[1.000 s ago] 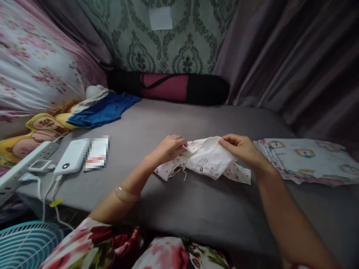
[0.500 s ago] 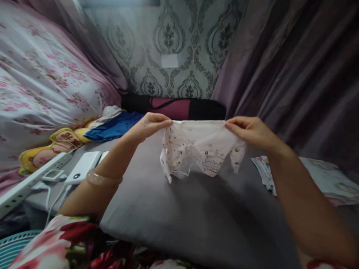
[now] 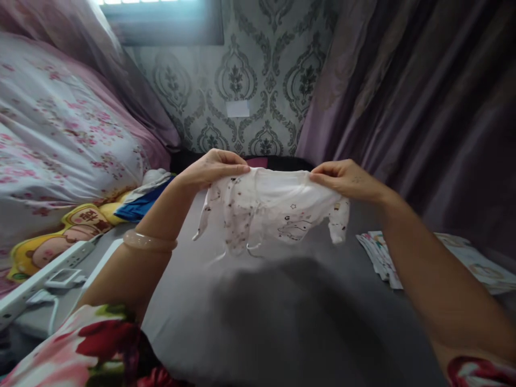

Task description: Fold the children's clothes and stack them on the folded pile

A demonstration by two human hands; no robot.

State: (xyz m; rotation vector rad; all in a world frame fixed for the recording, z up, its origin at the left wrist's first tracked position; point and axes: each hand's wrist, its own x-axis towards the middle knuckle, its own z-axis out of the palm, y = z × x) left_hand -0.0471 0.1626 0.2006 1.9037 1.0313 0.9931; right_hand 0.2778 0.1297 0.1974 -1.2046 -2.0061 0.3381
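Note:
A small white baby top [image 3: 278, 207] with printed figures and thin ties hangs in the air over the grey bed surface. My left hand [image 3: 215, 167] pinches it at one shoulder, thumb against fingers. The other shoulder is pinched by my right hand [image 3: 349, 178]. Between the hands the neckline is stretched nearly straight, and both sleeves dangle at the sides. Two ties hang below the lower edge. A pale bangle [image 3: 150, 242] circles my left forearm.
Folded printed clothes [image 3: 382, 258] lie at the right, partly behind my right forearm. On the left are a white power strip [image 3: 44, 279], a yellow plush toy [image 3: 52, 247] and a blue cloth [image 3: 143, 207]. Curtains [image 3: 387, 107] hang on both sides of the patterned wall.
The baby top has swung open, with its sleeves now spread outward and its ties hanging lower. My hands have come slightly closer together. The view has tilted up, showing more wall and a bright window.

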